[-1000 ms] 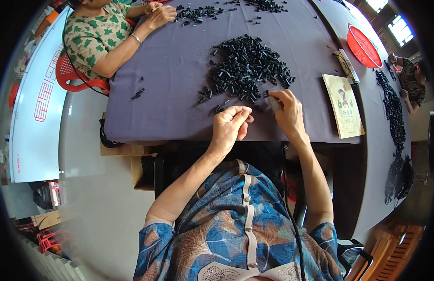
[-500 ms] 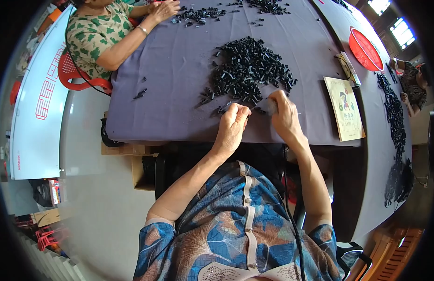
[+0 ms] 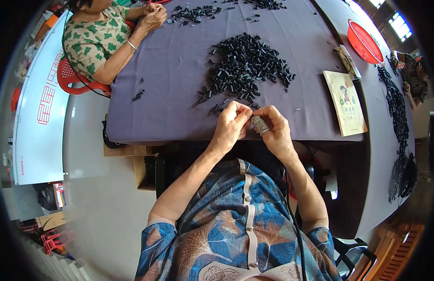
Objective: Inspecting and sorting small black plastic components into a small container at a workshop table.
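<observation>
My left hand and my right hand meet fingertip to fingertip over the near edge of the table. Both are pinched closed, and whatever sits between the fingers is too small and hidden to make out. A greyish, speckled wrap covers my right thumb. Just beyond my hands lies a large heap of small black plastic pieces, short and tube-like, with a few loose ones near my left fingertips.
Purple-grey cloth covers the table. At right lie a yellow booklet, a long narrow box and a red basket. A co-worker's hands are at the far left; more black pieces line the right table.
My right hand has come left and slightly down to meet my left hand, which stays nearly in place. The co-worker's hands at the far left have shifted left.
</observation>
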The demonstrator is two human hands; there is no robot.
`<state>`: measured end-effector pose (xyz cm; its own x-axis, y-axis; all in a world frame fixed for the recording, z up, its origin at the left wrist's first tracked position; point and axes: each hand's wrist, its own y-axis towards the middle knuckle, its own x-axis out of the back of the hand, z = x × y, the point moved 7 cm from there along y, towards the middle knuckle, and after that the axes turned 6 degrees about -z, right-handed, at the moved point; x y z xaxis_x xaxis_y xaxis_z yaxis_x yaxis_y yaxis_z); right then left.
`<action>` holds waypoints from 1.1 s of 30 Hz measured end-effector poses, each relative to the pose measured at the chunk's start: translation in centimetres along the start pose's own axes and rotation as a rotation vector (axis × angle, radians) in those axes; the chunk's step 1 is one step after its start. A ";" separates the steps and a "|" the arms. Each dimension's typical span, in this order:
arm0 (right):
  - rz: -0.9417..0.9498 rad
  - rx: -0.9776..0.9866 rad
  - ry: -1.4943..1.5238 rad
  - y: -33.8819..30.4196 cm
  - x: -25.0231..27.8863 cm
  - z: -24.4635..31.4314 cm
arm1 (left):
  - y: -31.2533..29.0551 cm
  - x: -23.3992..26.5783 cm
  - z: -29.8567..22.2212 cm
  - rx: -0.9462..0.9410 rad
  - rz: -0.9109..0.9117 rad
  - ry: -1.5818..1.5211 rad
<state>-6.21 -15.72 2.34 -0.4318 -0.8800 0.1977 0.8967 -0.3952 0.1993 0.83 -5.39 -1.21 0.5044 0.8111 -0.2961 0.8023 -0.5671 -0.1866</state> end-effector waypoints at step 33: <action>-0.005 -0.150 0.112 0.4 0.0 -0.7 | -0.7 -1.3 0.1 -0.198 0.025 0.156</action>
<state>-5.82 -16.02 1.74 -0.4303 -0.8984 0.0876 0.9026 -0.4272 0.0528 -0.38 -6.07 -0.84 0.5558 0.8181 -0.1476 0.8280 -0.5607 0.0106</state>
